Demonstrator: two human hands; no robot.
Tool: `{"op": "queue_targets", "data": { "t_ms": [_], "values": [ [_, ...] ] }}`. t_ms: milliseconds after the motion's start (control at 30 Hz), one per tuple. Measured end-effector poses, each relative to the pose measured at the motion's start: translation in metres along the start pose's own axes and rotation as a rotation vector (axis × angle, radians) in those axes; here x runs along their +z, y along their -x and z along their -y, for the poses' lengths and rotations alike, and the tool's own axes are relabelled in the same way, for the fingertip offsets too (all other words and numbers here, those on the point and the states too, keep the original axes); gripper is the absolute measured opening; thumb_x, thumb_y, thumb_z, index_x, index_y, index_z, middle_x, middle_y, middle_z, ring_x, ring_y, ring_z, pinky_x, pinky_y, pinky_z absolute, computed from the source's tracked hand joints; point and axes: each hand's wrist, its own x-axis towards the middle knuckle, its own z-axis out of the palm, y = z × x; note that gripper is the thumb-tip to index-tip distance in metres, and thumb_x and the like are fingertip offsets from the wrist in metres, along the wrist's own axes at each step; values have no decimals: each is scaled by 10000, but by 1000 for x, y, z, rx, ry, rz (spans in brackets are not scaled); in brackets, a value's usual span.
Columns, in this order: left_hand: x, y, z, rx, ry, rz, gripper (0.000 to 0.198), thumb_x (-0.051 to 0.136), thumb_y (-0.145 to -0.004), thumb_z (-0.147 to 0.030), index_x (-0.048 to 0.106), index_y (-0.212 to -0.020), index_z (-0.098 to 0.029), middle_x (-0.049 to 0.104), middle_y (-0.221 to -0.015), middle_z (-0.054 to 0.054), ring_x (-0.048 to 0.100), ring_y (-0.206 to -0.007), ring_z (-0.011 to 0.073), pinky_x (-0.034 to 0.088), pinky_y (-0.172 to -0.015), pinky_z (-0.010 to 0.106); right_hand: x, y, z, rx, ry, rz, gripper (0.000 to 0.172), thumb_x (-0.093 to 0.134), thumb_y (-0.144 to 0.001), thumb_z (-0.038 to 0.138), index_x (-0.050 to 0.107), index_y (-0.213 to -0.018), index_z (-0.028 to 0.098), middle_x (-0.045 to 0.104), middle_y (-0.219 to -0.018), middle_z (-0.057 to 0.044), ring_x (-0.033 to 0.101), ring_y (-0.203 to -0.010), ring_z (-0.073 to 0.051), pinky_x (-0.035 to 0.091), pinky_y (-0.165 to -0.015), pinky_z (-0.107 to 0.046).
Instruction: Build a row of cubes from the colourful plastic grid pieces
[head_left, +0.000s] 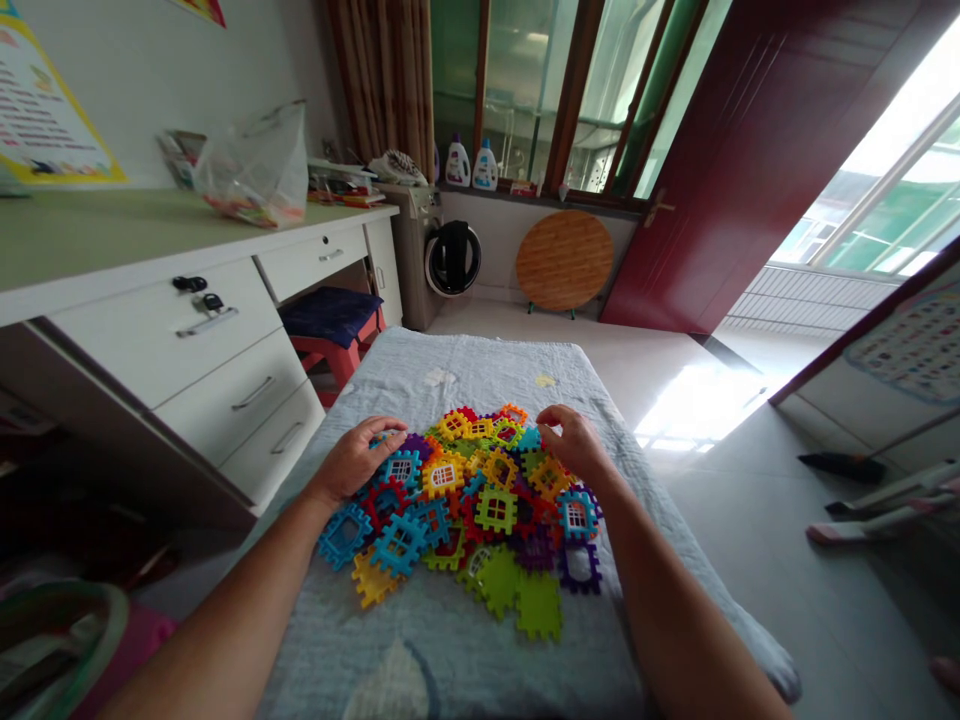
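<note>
A heap of colourful interlocking plastic pieces (pixel 472 500) lies on a cloth-covered table (pixel 480 360). At the heap's left edge is my left hand (pixel 360 458), its fingers apart and touching or just above the purple and blue pieces. My right hand (pixel 574 440) is at the upper right edge, near a light blue piece (pixel 529 438), with thumb and fingers curved and a gap between them. A green square piece (pixel 538 605) and a yellow piece (pixel 374 578) lie at the near side of the heap.
White drawers (pixel 247 390) and a desk top (pixel 97 235) holding a plastic bag (pixel 262 170) stand at the left. A red stool (pixel 337 355) is tucked beside them. Farther back are a washing machine (pixel 412 250), a round wooden board (pixel 564 260) and a dark red door (pixel 720 170).
</note>
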Motion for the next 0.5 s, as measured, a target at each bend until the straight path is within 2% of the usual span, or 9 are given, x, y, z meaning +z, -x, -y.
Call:
{"op": "queue_targets", "data": {
  "t_ms": [133, 200, 300, 400, 500],
  "values": [
    [2, -2, 5, 2, -13, -47, 404, 515, -805, -531, 660, -966, -191, 665, -1084, 78, 578, -1087, 246, 401, -1014, 377, 3, -16, 9, -112, 115, 152, 166, 583, -777, 232, 659, -923, 213, 678, -951, -50, 582, -901, -200, 393, -822, -312],
    [3, -2, 7, -8, 14, -70, 419, 502, -813, -537, 650, -982, -183, 648, -1111, 87, 565, -1103, 245, 414, -1004, 379, 9, -24, 13, -111, 198, 229, 227, 628, -765, 303, 651, -971, 210, 677, -970, -70, 579, -902, -222, 391, -802, -323],
    [3, -2, 9, -21, 51, -93, 449, 465, -836, -548, 642, -1014, -176, 621, -1162, 94, 543, -1138, 248, 434, -983, 374, 20, -32, 17, -68, 271, 272, 305, 681, -724, 354, 637, -983, 199, 670, -902, -73, 573, -833, -216, 385, -728, -301],
    [3, -2, 8, -25, 54, -92, 454, 438, -854, -544, 648, -1010, -172, 624, -1154, 89, 537, -1143, 244, 425, -991, 366, 24, -33, 17, -59, 203, 251, 281, 681, -695, 269, 628, -960, 191, 651, -825, -37, 553, -758, -170, 365, -672, -264],
    [3, -2, 7, -40, 57, -87, 452, 441, -853, -543, 650, -1003, -172, 643, -1116, 80, 566, -1093, 235, 428, -981, 348, 19, -34, 8, -17, -14, 269, 198, 623, -693, 206, 628, -888, 176, 587, -677, 18, 490, -606, -109, 336, -582, -231]
  ]
}}
